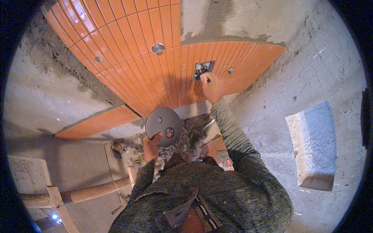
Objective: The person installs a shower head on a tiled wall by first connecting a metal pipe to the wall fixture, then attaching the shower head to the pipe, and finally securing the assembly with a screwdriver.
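My left hand [150,148] grips a round grey cover plate [155,123] by its lower left edge. Two round holes, one small and one larger, pass through the plate, which is held away from the orange tiled wall [132,50]. My right hand [214,88] reaches up to a square recessed box [203,69] in the tiles, where metal valve parts show inside. The fingers of that hand are bent together at the box's lower edge; what they pinch, if anything, is hidden.
A round metal fitting [158,48] sticks out of the tiles left of the box, and a smaller fitting [230,70] is to its right. The right-hand plaster wall [268,97] has a window-like recess [316,143]. Rubble [190,134] lies below; a wooden post [62,209] stands lower left.
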### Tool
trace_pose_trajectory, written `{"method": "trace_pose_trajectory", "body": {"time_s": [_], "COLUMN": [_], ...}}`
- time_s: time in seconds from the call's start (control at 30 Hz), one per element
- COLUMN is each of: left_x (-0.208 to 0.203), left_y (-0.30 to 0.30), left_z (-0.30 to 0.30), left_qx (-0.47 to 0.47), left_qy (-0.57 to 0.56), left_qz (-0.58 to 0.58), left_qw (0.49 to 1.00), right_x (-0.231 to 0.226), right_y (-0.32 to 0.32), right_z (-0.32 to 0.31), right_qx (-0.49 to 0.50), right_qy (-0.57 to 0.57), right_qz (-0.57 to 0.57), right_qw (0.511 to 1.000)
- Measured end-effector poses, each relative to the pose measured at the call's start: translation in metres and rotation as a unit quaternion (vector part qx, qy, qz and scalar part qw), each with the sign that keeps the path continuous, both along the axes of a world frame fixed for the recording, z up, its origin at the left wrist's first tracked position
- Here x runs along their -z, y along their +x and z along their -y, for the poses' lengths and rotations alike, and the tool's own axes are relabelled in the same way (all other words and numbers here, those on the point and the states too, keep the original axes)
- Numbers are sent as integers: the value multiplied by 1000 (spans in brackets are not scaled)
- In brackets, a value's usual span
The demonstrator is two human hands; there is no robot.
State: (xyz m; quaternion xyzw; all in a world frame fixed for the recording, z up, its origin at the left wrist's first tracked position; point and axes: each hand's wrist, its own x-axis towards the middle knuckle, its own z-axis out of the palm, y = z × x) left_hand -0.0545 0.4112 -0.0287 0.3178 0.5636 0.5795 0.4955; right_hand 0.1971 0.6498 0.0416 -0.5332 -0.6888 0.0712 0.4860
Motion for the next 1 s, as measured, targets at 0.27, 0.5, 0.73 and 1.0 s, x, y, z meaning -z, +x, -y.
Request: {"method": "trace_pose_trajectory", "body": {"time_s": [0.27, 0.5, 0.73, 1.0], "left_x": [-7, -15, 5, -4], "left_y": [1, 6, 4, 10], "left_z": [-10, -17, -30, -38], "left_qx": [-3, 4, 1, 49], "left_qy": [-9, 75, 74, 6], "left_qz": [-12, 54, 120, 59], "left_qw": [1000, 996, 990, 997], "right_x": [56, -37, 26, 65], "right_y": [32, 45, -8, 28], "right_z": [-26, -18, 6, 13], "right_qx": [-3, 67, -23, 19], "right_qy": [-225, -42, 18, -111], "right_qz": [-180, -26, 32, -59], "right_qw": [957, 997, 999, 992]}}
